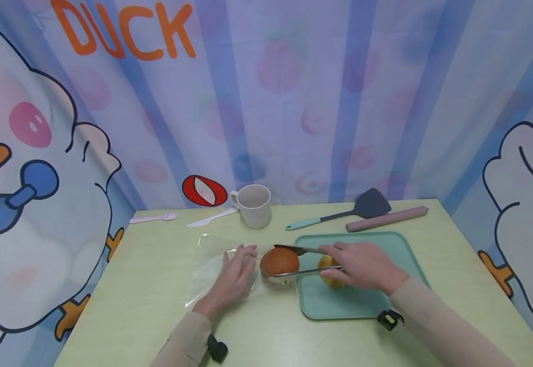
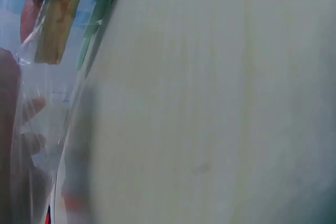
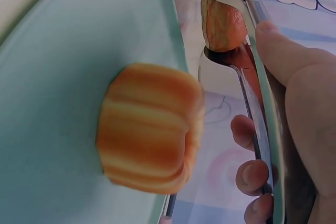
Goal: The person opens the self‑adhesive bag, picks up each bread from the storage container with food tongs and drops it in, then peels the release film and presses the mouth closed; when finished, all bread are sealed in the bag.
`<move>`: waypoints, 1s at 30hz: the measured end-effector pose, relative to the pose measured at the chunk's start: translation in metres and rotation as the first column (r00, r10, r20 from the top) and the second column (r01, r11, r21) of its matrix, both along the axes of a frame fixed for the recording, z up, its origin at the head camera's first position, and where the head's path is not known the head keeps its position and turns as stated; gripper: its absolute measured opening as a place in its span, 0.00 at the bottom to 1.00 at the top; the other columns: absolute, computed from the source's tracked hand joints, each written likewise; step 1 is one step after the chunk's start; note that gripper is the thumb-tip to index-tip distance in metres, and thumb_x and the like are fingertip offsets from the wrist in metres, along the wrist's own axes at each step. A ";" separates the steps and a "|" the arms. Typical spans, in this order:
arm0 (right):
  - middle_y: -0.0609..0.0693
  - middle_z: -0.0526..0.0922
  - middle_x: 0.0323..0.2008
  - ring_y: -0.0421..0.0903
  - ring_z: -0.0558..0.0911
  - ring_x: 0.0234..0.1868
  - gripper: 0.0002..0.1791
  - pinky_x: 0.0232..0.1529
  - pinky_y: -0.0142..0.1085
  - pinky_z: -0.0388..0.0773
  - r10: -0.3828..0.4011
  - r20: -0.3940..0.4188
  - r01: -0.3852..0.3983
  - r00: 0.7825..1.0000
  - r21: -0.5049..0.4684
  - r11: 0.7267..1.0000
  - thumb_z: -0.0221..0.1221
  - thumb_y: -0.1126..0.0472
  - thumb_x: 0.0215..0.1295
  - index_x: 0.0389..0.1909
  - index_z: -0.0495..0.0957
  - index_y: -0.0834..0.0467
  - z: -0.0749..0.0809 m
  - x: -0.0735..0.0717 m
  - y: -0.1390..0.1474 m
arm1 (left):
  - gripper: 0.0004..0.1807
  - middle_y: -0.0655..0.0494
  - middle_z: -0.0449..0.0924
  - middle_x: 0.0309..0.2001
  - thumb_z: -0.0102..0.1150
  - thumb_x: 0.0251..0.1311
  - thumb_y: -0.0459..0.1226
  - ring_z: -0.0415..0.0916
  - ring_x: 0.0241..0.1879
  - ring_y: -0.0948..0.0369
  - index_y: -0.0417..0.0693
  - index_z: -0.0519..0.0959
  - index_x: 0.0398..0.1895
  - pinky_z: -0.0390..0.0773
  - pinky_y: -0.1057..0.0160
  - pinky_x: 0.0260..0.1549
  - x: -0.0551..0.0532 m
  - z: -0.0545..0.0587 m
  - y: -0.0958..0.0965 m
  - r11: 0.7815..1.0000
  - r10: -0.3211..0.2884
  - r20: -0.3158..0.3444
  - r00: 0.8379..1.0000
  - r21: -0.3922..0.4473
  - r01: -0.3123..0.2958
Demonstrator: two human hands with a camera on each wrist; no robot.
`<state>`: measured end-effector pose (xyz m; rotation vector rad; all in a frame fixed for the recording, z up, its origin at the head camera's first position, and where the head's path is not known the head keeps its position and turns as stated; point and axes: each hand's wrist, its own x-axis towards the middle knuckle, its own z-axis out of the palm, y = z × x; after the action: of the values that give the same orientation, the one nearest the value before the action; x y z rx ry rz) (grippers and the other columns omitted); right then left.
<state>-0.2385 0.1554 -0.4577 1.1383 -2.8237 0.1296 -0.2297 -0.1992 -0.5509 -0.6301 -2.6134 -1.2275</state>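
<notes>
My right hand [image 1: 362, 265] grips metal tongs [image 1: 309, 271], whose arms lie on either side of a round brown-topped bun [image 1: 279, 261]. This bun is beyond the left edge of the green tray [image 1: 309, 306], over a clear plastic bag [image 1: 206, 270]. With fingers bent, my left hand [image 1: 234, 278] holds the bag; its fingers [image 2: 34, 107] show through the film in the left wrist view. A golden, ridged bread roll [image 3: 149, 129] sits on the tray, partly behind my right hand in the head view.
Along the back of the table lie a pink fork-like utensil [image 1: 153, 218], a pale knife [image 1: 212, 218], a turner [image 1: 371, 204] and a pinkish rolling stick [image 1: 387, 219]. A white mug [image 1: 254, 206] stands among them. A printed curtain [image 1: 294, 127] hangs behind.
</notes>
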 end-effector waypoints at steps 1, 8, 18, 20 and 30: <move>0.43 0.81 0.35 0.34 0.65 0.18 0.35 0.17 0.32 0.60 0.003 -0.005 -0.003 1.000 0.001 1.000 0.55 0.32 0.75 0.70 0.76 0.51 0.000 0.000 -0.002 | 0.10 0.42 0.75 0.71 0.44 0.82 0.41 0.56 0.77 0.30 0.49 0.71 0.58 0.32 0.21 0.72 0.000 0.000 0.000 1.000 0.003 -0.011 1.000 -0.010 -0.003; 0.43 0.81 0.33 0.33 0.64 0.16 0.35 0.15 0.31 0.58 0.043 -0.061 -0.044 0.997 -0.004 0.999 0.57 0.32 0.73 0.68 0.77 0.52 -0.002 -0.002 -0.009 | 0.09 0.42 0.75 0.71 0.44 0.83 0.41 0.55 0.78 0.32 0.50 0.71 0.57 0.43 0.28 0.76 0.001 0.001 0.000 1.000 0.009 -0.020 1.000 -0.029 -0.010; 0.42 0.78 0.30 0.34 0.63 0.16 0.34 0.16 0.30 0.59 0.072 -0.072 -0.072 0.995 0.009 0.997 0.61 0.33 0.71 0.67 0.77 0.53 -0.002 -0.005 -0.013 | 0.07 0.49 0.76 0.71 0.47 0.82 0.43 0.62 0.76 0.37 0.55 0.73 0.54 0.62 0.37 0.74 0.004 0.003 -0.002 0.999 0.022 -0.031 0.999 -0.029 -0.023; 0.42 0.78 0.30 0.34 0.63 0.16 0.35 0.15 0.31 0.58 0.076 -0.075 -0.075 0.994 0.014 0.997 0.61 0.33 0.71 0.67 0.77 0.53 -0.001 -0.005 -0.013 | 0.07 0.49 0.77 0.70 0.48 0.81 0.42 0.64 0.76 0.38 0.54 0.74 0.53 0.62 0.37 0.74 0.004 0.003 -0.002 0.999 0.025 -0.046 0.999 -0.027 -0.026; 0.44 0.80 0.33 0.34 0.61 0.16 0.36 0.15 0.30 0.56 0.104 -0.100 -0.102 0.990 0.023 0.994 0.59 0.33 0.71 0.67 0.78 0.55 0.004 -0.005 -0.011 | 0.02 0.44 0.77 0.67 0.53 0.78 0.37 0.66 0.75 0.39 0.51 0.76 0.47 0.52 0.29 0.75 0.001 0.001 -0.002 1.000 0.007 -0.119 0.993 0.008 -0.006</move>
<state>-0.2439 0.1439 -0.4535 1.2575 -2.6841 0.0518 -0.2285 -0.2012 -0.5500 -0.6717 -2.5100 -1.1608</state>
